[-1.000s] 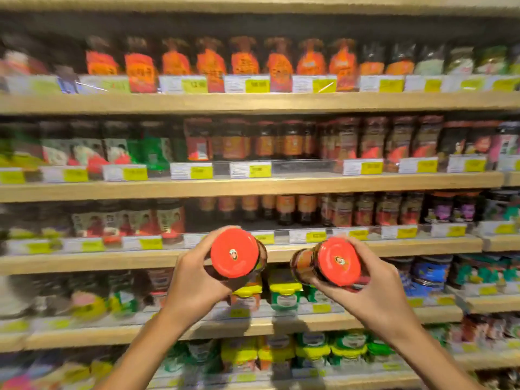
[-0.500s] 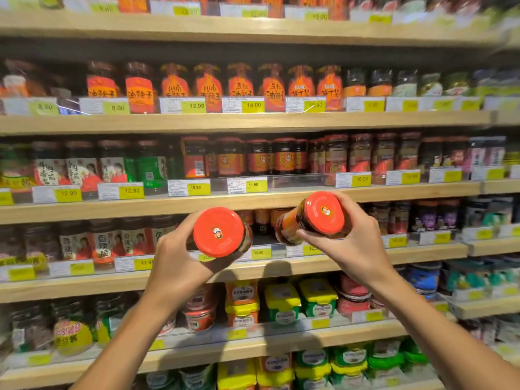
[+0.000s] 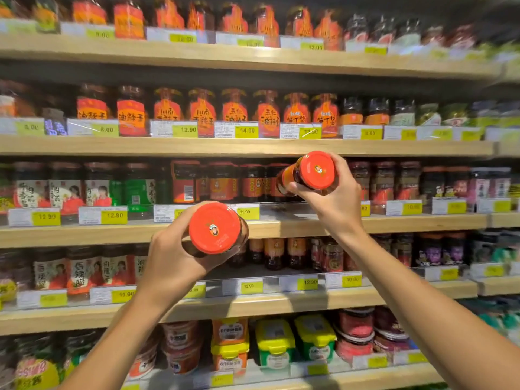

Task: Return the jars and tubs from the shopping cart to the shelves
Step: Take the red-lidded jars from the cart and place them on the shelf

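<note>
Both hands hold a jar of dark chilli sauce with a red lid facing me. My left hand [image 3: 174, 260] grips the left jar [image 3: 215, 228] in front of the edge of the middle shelf [image 3: 422, 222]. Higher and to the right, my right hand [image 3: 334, 201] holds the right jar [image 3: 315, 171], tilted with its base toward the row of similar red-lidded jars [image 3: 225, 182] on that shelf. The right jar is level with a gap in the row, just in front of it. The shopping cart is out of view.
Wooden shelves packed with sauce jars fill the view, each with a clear front rail carrying yellow price tags [image 3: 114, 215]. Tubs with yellow and orange lids [image 3: 274, 343] sit on the lowest shelf. Orange-labelled jars [image 3: 233, 111] stand one shelf above.
Both hands have risen with their jars. The right jar has moved up from the lower shelf's level to the middle shelf's row; the left jar follows below it. The view tilted upward.
</note>
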The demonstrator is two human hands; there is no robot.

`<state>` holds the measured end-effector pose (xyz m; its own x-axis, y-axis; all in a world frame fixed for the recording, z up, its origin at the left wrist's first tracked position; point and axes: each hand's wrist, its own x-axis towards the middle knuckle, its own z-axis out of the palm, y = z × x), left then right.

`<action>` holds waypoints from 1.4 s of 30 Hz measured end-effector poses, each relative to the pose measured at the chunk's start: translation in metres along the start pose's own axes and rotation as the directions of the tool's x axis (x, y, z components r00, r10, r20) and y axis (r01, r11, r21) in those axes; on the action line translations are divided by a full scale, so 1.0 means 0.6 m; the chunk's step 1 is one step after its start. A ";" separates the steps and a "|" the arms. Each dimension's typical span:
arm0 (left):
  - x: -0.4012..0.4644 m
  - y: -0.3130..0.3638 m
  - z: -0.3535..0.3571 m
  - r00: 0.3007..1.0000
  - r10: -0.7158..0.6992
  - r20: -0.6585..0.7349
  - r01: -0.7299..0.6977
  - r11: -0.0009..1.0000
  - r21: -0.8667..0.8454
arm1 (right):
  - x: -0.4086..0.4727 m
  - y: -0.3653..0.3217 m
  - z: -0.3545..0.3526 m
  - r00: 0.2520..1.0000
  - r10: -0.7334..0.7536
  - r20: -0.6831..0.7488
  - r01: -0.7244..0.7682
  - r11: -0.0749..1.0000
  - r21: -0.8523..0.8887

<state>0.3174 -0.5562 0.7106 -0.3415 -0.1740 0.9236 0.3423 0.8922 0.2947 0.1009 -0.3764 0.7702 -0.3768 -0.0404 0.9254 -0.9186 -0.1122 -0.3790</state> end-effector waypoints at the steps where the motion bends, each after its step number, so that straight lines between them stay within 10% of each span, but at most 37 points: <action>1: 0.002 -0.003 0.002 1.000 0.009 0.002 -0.009 1.000 0.011 | 0.007 0.008 0.006 1.000 0.012 0.005 -0.012 1.000 -0.007; 26: 0.000 -0.016 0.007 0.999 0.050 0.006 -0.050 0.996 0.074 | 0.095 0.081 0.090 0.908 0.416 0.048 -0.364 0.840 -0.401; 42: 0.020 0.014 0.011 0.996 -0.022 -0.089 0.022 1.000 0.003 | 0.070 0.096 0.060 0.900 0.383 0.209 -0.215 0.806 -0.552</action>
<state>0.3103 -0.5477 0.7224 -0.2699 -0.2299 0.9350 0.3316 0.8895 0.3144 0.0362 -0.4201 0.7875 -0.6662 -0.2873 0.6882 -0.7249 0.4662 -0.5071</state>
